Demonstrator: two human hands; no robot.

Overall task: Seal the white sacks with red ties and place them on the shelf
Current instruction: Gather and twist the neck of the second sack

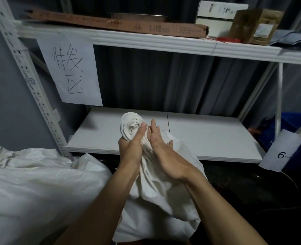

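Note:
A white sack [156,195] stands in front of me, its mouth gathered and twisted into a bunch [131,125]. My left hand [132,147] grips the twisted neck just below the bunch, thumb up. Against the neck's right side lies my right hand [163,151], fingers straight and palm pressed on the cloth. The white lower shelf [208,138] lies just behind the sack. Red ties [227,39] lie on the upper shelf [146,39] at the right, next to the boxes. No tie is visible on the sack.
More white sacks [31,188] are piled at lower left. A paper sign [72,69] hangs from the upper shelf, which carries a long cardboard box [121,23] and smaller boxes [252,25]. A blue crate [291,131] and a label reading "6-" [283,152] stand at right.

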